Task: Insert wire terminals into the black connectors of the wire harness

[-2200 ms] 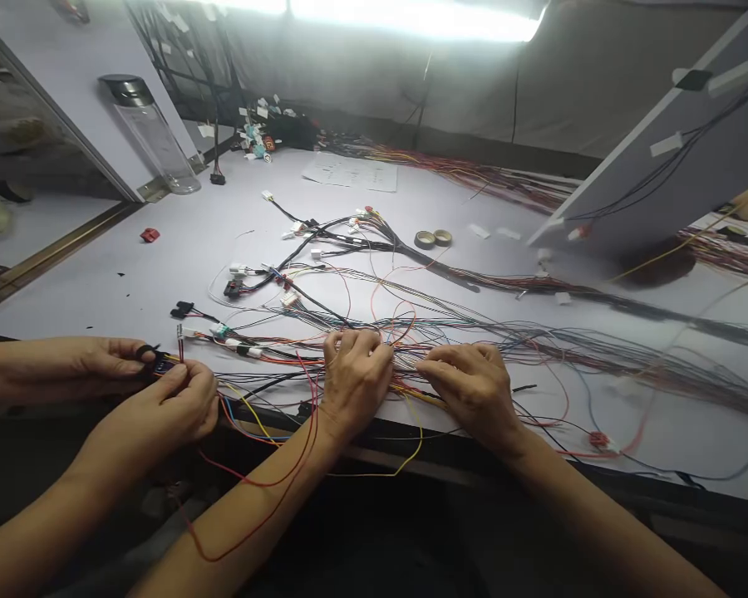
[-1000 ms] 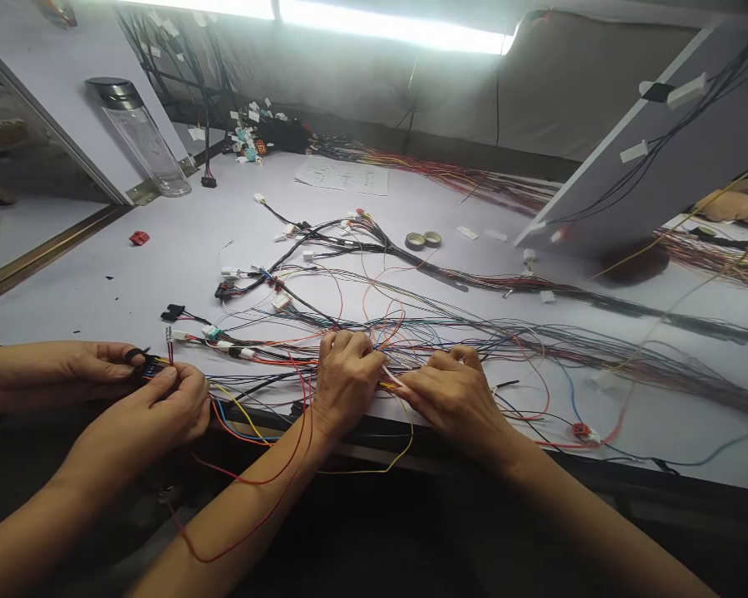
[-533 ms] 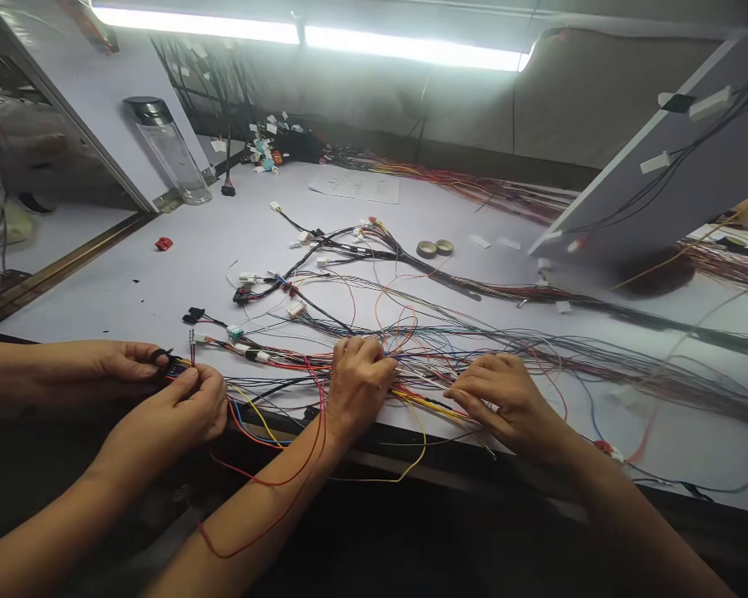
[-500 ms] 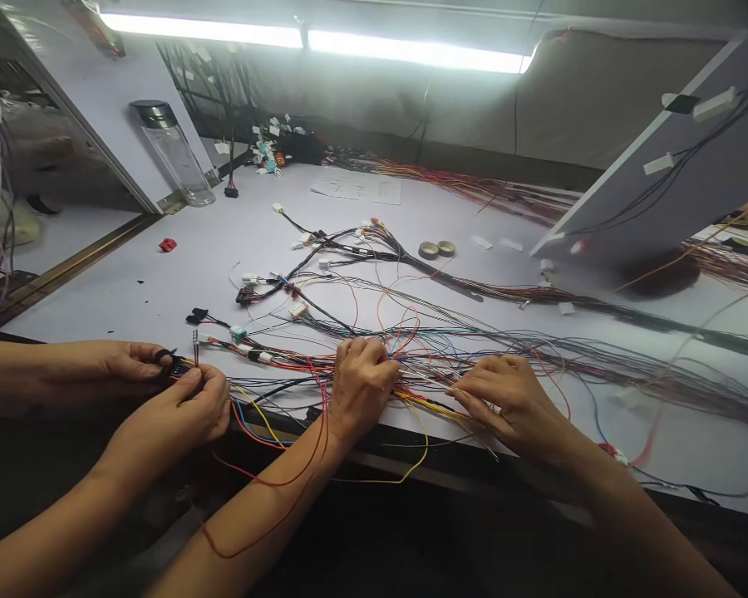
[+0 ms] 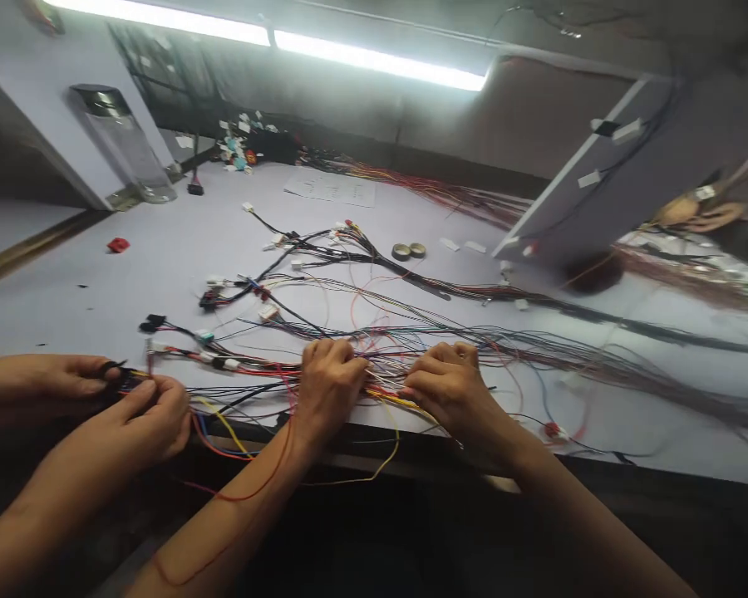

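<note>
My left hand (image 5: 329,384) is closed around a bundle of thin wires (image 5: 383,375) near the table's front edge. Just right of it, my right hand (image 5: 450,384) pinches the same bundle, its thumb and fingertips pressed together. White, red and yellow strands run between the two hands. A loose yellow wire (image 5: 397,444) loops down over the edge, and a thin red wire (image 5: 292,407) drapes across my left forearm. White and black connectors (image 5: 224,363) lie on the wire ends left of my left hand. My palms hide part of the bundle.
At the far left, a co-worker's hands (image 5: 143,407) hold a black connector with coloured wires. Behind lie a taped wire harness (image 5: 374,253), two tape rolls (image 5: 409,251), a paper sheet (image 5: 330,189) and a red connector (image 5: 118,245). A glass bottle (image 5: 130,149) stands back left; a panel (image 5: 573,166) rises right.
The whole view has shifted, so the table's things appear farther left. My right hand has come a little closer to my left along the bundle. Both hands remain closed on the wires.
</note>
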{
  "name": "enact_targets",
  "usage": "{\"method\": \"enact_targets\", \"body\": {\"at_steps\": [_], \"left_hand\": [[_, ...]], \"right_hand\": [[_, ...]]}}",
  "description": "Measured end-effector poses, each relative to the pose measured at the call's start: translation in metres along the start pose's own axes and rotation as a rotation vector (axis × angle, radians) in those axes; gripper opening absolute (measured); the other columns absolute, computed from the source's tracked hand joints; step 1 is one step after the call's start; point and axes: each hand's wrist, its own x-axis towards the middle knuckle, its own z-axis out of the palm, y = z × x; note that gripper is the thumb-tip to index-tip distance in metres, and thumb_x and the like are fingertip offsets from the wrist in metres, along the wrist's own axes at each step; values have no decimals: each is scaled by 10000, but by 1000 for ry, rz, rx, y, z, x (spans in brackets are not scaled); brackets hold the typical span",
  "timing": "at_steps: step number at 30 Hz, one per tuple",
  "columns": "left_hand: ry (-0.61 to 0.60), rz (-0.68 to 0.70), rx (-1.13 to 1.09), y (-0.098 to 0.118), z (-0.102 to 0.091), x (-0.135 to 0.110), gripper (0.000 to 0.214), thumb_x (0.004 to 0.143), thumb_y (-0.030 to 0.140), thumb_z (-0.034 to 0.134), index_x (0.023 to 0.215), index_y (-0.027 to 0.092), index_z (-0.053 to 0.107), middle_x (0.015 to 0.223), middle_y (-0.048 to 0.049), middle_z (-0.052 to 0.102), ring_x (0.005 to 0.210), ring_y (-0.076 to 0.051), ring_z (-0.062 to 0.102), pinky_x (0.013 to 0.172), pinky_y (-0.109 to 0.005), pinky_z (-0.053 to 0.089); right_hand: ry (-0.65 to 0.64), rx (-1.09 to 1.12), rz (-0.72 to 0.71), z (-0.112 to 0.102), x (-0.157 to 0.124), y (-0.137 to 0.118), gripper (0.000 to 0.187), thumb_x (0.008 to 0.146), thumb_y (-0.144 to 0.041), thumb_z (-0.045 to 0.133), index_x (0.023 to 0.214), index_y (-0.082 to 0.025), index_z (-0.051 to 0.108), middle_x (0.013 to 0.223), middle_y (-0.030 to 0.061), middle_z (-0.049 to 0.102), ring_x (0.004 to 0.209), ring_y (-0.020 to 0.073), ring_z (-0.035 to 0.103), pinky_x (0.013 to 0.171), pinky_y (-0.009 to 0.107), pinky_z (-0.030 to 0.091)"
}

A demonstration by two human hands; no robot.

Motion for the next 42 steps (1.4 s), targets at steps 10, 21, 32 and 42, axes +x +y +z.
{"method": "enact_targets", "body": {"at_steps": [10,21,32,42], "left_hand": [[3,-10,-8,-7,4,4,76,818,222,684,746,221,709,806,-47,606,797,-231,489,746,-394,354],[-89,-7,7,0,-21,3,70,854,207,643,838,228,708,867,-45,651,834,-223,539,780,-396,416],[-28,101,-293,0,-31,-63,252,856,75,618,1082,187,604,1034,-93,661,1005,-221,611,883,-395,514],[-7,55,-163,-1,-30,-57,433,865,119,609,1281,199,520,1301,-159,591,1252,-309,521,1049,-569,415]], "right_hand": [[-68,-41,94,-22,-15,19,192,946,-319,588,805,-227,679,1019,-4,704,1123,217,509,983,432,165],[-66,-313,28,25,31,-31,142,909,-300,640,827,-188,669,777,22,703,723,176,564,737,356,245],[-2,-240,80,44,20,-24,143,959,-256,552,890,-206,668,846,11,709,798,165,584,769,346,251],[-2,-236,117,47,37,-22,182,972,-251,537,877,-201,684,841,19,717,779,158,583,754,345,233]]}}
